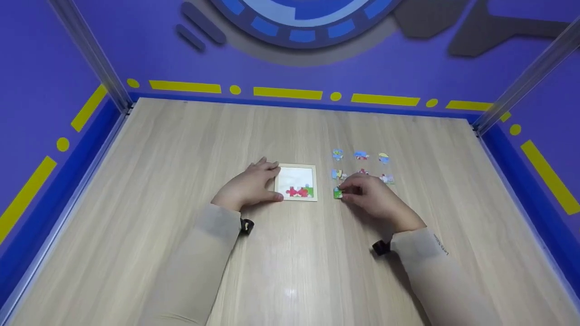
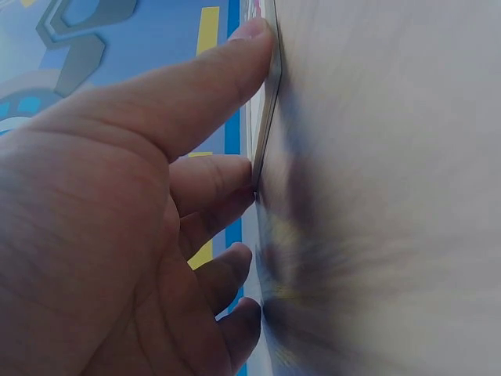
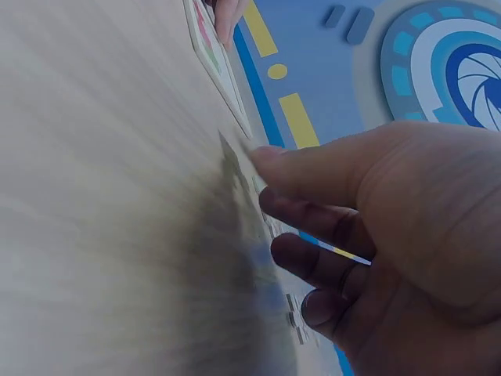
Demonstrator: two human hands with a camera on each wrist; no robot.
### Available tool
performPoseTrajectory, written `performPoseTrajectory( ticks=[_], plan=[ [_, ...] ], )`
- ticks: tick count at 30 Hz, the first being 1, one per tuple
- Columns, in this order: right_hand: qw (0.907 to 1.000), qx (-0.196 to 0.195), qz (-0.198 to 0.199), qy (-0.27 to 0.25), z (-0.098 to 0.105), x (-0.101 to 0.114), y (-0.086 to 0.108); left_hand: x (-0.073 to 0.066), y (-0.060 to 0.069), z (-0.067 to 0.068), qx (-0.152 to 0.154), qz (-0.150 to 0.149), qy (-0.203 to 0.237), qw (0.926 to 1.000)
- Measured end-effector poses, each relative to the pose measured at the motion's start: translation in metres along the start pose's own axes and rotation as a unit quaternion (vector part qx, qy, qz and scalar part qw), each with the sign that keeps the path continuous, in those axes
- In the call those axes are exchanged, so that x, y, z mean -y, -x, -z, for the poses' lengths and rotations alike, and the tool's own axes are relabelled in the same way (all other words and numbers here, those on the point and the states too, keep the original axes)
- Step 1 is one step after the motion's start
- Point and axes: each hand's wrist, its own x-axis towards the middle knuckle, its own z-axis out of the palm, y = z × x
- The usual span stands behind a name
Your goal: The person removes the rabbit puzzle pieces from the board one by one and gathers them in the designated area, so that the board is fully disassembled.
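A square wooden puzzle frame lies on the table with its white base showing. Joined red and green puzzle pieces fill part of its bottom right. My left hand holds the frame by its left side, thumb at the lower corner and fingers at the upper one. To the right of the frame, my right hand pinches a green puzzle piece between thumb and fingers. In the right wrist view that thin piece is tilted and looks raised off the table.
Beyond my right hand lie loose puzzle pieces in rows: a blue-green piece, a blue and red piece, a yellow and blue piece, and several nearer ones, one partly covered by my hand. Purple-blue panels wall the wooden table.
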Motion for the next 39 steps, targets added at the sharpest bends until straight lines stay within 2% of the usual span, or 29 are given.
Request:
performPoseTrajectory(
  ticks=[13,29,36,39],
  plan=[
    [0.9997,0.003,0.004,0.022,-0.001,-0.001,-0.001,0.000,-0.001,0.000,0.001,0.000,-0.003,1.0000],
    [0.9996,0.000,0.009,0.026,-0.001,0.000,-0.001,-0.001,0.000,0.000,0.002,0.002,-0.001,1.0000],
    [0.9996,0.000,-0.013,0.024,0.000,0.005,0.000,-0.003,0.002,0.002,0.004,0.004,0.003,1.0000],
    [0.9998,-0.006,-0.009,0.018,-0.001,0.011,-0.001,-0.002,0.003,0.001,0.000,0.004,0.004,1.0000]
  ],
)
